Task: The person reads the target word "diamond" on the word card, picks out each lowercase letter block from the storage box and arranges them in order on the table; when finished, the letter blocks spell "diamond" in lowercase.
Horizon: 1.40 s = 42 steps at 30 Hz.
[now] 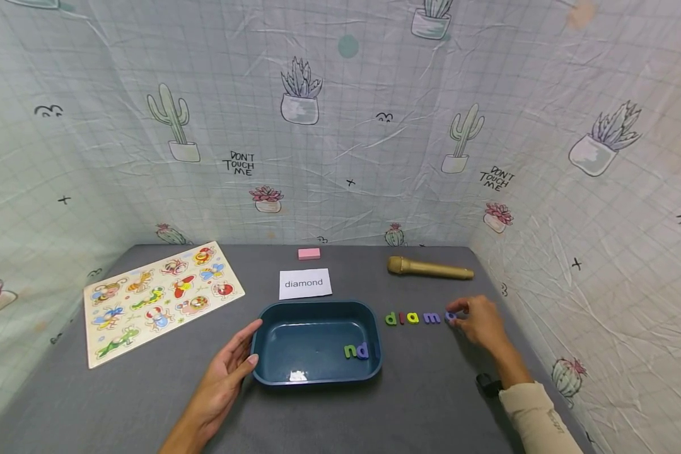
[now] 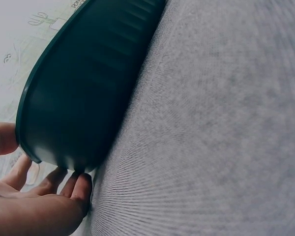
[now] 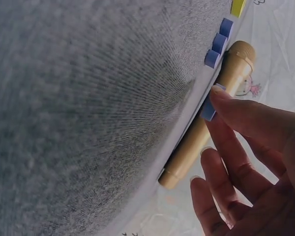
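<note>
In the head view, my left hand [image 1: 224, 375] rests against the left end of a dark blue plastic tray [image 1: 301, 381], its fingers and thumb touching the outer wall and rim. My right hand [image 1: 481, 323] pinches a blue letter "o" [image 1: 451, 317] between thumb and finger at the right end of a row of toy letters. To its left stand a green "d" [image 1: 391, 320], a red "i" [image 1: 401, 318], a yellow "a" [image 1: 412, 318] and a purple "m" [image 1: 432, 318]. Inside the tray lie a green "n" [image 1: 349, 351] and a purple "d" [image 1: 362, 350].
A card reading "diamond" [image 1: 305, 284] lies behind the tray, with a pink block [image 1: 309, 253] beyond it. A gold microphone [image 1: 430, 268] lies behind the letter row. At the left is a wooden insect puzzle board [image 1: 164, 296]. Printed cloth walls enclose the grey table [image 1: 408, 416].
</note>
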### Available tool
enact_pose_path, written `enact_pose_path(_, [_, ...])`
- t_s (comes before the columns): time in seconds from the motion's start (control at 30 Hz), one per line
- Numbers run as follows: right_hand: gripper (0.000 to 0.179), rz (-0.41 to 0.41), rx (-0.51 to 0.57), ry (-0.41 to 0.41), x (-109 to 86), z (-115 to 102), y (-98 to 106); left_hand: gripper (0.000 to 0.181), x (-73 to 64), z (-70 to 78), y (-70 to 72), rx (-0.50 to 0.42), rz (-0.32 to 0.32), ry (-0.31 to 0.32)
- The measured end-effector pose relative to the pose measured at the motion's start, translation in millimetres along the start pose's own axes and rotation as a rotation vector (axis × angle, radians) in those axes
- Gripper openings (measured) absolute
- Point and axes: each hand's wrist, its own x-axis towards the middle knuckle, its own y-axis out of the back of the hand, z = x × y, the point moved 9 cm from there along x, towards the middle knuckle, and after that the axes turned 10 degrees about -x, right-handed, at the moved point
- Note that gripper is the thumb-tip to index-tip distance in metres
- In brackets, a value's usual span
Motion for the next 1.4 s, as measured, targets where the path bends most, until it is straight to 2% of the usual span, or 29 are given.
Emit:
enact_pose_path(0.33, [0.019, -0.06, -0.042, -0.006, 7.4, 1, -9, 0.065, 0.8, -0.3, 0.7, 0.004, 0.014, 0.018])
enact_pose_path(0.6, [0.02, -0.053, -0.052, 0.004, 11.5, 2, -15, 0.064, 2.0, 0.3, 1.5, 0.003, 0.011, 0.008])
enact_pose_path(0.77, [0.023, -0.021, -0.048, 0.021, 9.9, -2, -13, 0.064, 1.7, 0.3, 1.3, -0.001, 0.004, 0.002])
enact_pose_path(1.0, [0.03, 0.053, -0.034, 0.053, 1.4, -20, -1, 0.064, 0.8, -1.1, 1.6, 0.001, 0.004, 0.003])
enact_pose_path(1.23, [0.03, 0.141, -0.023, 0.124, -6.1, -50, 20, 0.064, 0.7, -0.3, 3.2, 0.02, -0.003, -0.026])
enact_pose_path(1.4, [0.03, 0.192, 0.021, 0.157, -11.2, -74, 36, 0.064, 0.3, -1.1, 3.2, 0.018, 0.005, -0.016])
